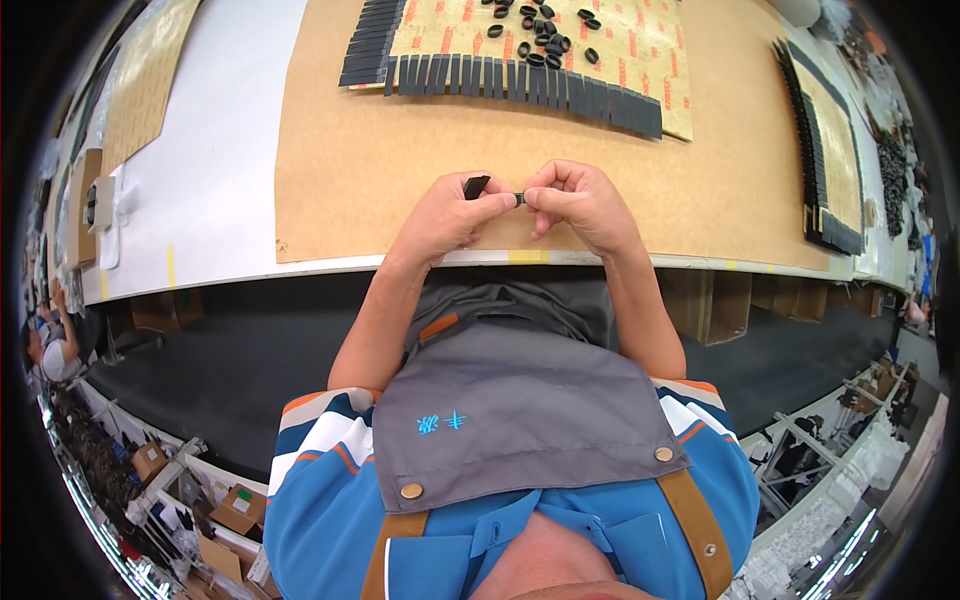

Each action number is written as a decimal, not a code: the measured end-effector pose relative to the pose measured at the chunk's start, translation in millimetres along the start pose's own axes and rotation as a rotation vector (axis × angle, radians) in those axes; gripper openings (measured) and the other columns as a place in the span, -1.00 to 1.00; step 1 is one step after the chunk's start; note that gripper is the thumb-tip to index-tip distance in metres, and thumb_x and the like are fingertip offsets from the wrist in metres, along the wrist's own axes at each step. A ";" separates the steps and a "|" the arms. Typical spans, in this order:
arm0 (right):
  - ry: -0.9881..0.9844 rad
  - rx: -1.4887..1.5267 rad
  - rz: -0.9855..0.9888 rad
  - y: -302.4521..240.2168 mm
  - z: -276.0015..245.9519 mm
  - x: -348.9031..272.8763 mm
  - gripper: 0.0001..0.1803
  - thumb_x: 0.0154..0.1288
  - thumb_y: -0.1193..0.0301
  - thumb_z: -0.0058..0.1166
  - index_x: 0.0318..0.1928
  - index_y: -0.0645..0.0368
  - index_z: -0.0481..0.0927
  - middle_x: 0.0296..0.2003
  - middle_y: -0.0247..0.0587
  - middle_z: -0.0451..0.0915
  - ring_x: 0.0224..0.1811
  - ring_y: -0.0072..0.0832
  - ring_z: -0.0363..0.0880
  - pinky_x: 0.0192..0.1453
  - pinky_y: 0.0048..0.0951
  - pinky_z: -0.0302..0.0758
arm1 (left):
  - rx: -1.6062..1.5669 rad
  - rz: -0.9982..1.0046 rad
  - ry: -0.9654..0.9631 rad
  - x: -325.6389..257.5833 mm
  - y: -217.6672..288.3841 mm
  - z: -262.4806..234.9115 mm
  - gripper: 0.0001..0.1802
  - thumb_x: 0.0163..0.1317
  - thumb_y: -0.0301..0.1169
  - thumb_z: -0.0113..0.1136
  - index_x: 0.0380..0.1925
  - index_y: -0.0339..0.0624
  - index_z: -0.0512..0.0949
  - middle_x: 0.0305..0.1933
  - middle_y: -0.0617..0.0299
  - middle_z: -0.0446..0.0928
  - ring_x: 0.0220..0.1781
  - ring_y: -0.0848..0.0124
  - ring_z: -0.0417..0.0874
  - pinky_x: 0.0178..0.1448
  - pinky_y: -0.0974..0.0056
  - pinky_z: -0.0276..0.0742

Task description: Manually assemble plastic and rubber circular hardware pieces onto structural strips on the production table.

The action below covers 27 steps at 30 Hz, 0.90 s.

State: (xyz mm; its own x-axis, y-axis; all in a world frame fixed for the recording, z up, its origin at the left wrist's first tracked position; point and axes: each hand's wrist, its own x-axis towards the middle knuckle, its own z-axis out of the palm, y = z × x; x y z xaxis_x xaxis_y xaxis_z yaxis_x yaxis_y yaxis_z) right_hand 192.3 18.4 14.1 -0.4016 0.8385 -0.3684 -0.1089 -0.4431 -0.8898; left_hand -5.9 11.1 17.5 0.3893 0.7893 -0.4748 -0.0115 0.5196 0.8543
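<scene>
Both hands meet over the brown paper sheet (350,190) near the table's front edge. In my left hand (437,218) a short black strip (475,187) is pinched, one end standing up above the fingers. My right hand (592,208) is closed too, its thumb and forefinger pinching the small dark part that shows between the hands. How the strip runs under the fingers is hidden. Beyond the hands lies a yellowish board (655,60) with red print, edged with a row of flat black strips (530,85). Several small black loops (553,45) are scattered on it.
Another board (825,140) edged with black strips lies at the right. A bare yellowish board (150,80) and a small cardboard box (85,210) sit on the white table (225,130) at the left. Cardboard boxes (705,303) stand under the table. A person (58,345) is at the far left.
</scene>
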 end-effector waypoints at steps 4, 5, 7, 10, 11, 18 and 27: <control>0.000 -0.036 0.026 -0.4 2.1 -0.4 -0.90 0.19 0.51 0.14 -0.37 0.28 0.51 -0.48 -0.31 0.51 -0.57 -0.64 0.50 -0.43 -0.52 0.57 | 0.083 -0.005 0.024 0.1 0.7 -0.5 -0.86 0.16 -0.36 0.18 -0.45 -0.19 0.53 -0.70 0.51 0.24 -0.72 0.71 0.13 -0.66 0.50 -0.02; -0.002 -0.039 0.028 0.6 1.9 -0.3 -0.90 0.19 0.51 0.14 -0.37 0.28 0.51 -0.48 -0.31 0.51 -0.57 -0.64 0.50 -0.43 -0.52 0.57 | 0.079 -0.005 0.025 0.6 -0.1 -0.9 -0.86 0.16 -0.36 0.18 -0.45 -0.19 0.53 -0.70 0.51 0.24 -0.72 0.71 0.13 -0.66 0.50 -0.02; -0.025 -0.027 0.035 2.4 -0.1 0.5 -0.89 0.18 0.51 0.14 -0.32 0.29 0.51 -0.46 -0.30 0.52 -0.52 -0.63 0.52 -0.36 -0.54 0.56 | 0.084 -0.015 0.036 2.4 -0.4 -1.3 -0.88 0.14 -0.38 0.16 -0.48 -0.19 0.53 -0.71 0.50 0.25 -0.73 0.71 0.14 -0.67 0.49 -0.02; -0.040 0.029 -0.002 3.0 -0.7 -2.4 -0.87 0.19 0.54 0.11 -0.25 0.31 0.50 -0.42 -0.28 0.54 -0.42 -0.61 0.57 -0.25 -0.53 0.55 | 0.046 -0.029 0.058 2.8 -1.0 0.2 -0.89 0.13 -0.39 0.16 -0.48 -0.18 0.52 -0.72 0.50 0.25 -0.74 0.71 0.14 -0.68 0.49 -0.02; -0.042 0.027 0.001 3.4 -2.3 -2.9 -0.87 0.19 0.54 0.11 -0.25 0.31 0.50 -0.42 -0.28 0.54 -0.42 -0.61 0.57 -0.25 -0.53 0.55 | 0.043 -0.029 0.060 3.2 -1.4 0.4 -0.89 0.13 -0.39 0.16 -0.48 -0.18 0.52 -0.72 0.50 0.25 -0.74 0.71 0.14 -0.68 0.49 -0.02; -0.126 0.130 0.000 9.6 -18.8 -2.1 -0.81 0.24 0.58 0.05 -0.12 0.34 0.50 -0.30 -0.12 0.60 -0.26 -0.47 0.64 -0.14 -0.50 0.59 | 0.074 -0.028 0.069 3.7 -1.9 0.4 -0.88 0.12 -0.39 0.17 -0.51 -0.17 0.51 -0.74 0.51 0.24 -0.76 0.71 0.14 -0.69 0.49 -0.02; -0.108 0.034 0.113 -2.3 -8.7 -2.4 -0.86 0.22 0.49 0.13 -0.27 0.32 0.52 -0.40 -0.11 0.62 -0.35 -0.46 0.66 -0.22 -0.52 0.63 | 0.231 0.000 0.081 6.5 -1.0 2.8 -0.82 0.01 -0.36 0.17 -0.62 -0.23 0.49 -0.67 0.42 0.32 -0.63 0.66 0.23 -0.60 0.42 0.11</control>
State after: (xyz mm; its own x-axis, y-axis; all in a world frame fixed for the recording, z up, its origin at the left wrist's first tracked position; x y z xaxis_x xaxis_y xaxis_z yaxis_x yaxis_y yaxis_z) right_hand 201.4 20.1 14.7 -0.5081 0.7445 -0.4330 -0.0872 -0.5446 -0.8341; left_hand -0.7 14.8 14.2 0.3143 0.8174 -0.4827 0.2028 0.4389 0.8753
